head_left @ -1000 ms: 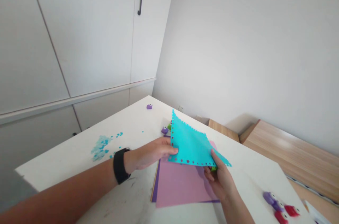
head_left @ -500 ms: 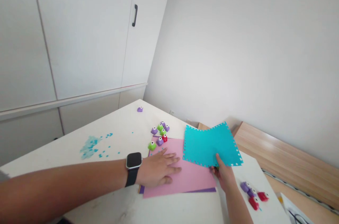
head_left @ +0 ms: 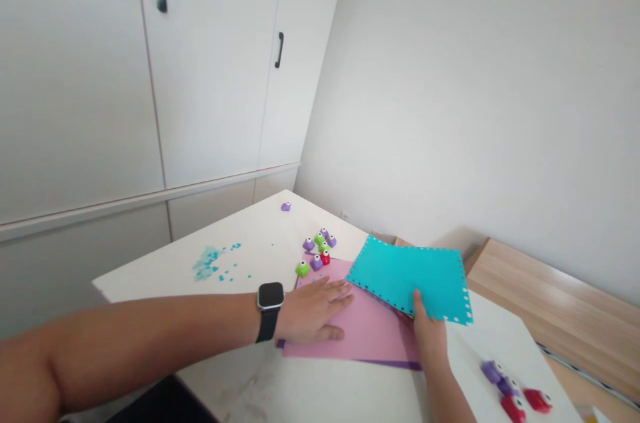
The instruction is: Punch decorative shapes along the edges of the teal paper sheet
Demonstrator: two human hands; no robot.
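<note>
My left hand (head_left: 315, 308), a dark watch on its wrist, lies flat with fingers spread on a sheet of pink paper (head_left: 377, 333). Purple paper (head_left: 390, 363) peeks out along the pink sheet's lower edge. My right hand (head_left: 429, 336) grips a teal sheet of paper (head_left: 405, 276) by its near edge, thumb on top and the other fingers hidden beneath. Small holes run along the teal sheet's borders. It is raised and tilted above the right part of the pink sheet.
Several small eyed craft punches in purple, green and red (head_left: 317, 263) sit at the pink paper's far left. More punches (head_left: 507, 388) are at the right. Teal paper bits (head_left: 210, 266) lie scattered on the white table (head_left: 260, 243). A wooden surface (head_left: 545, 296) stands beyond the right edge.
The teal sheet has turned and flattened in my right hand, its bent top edge now nearly straight. My left hand stays flat on the pink paper. The view has shifted left.
</note>
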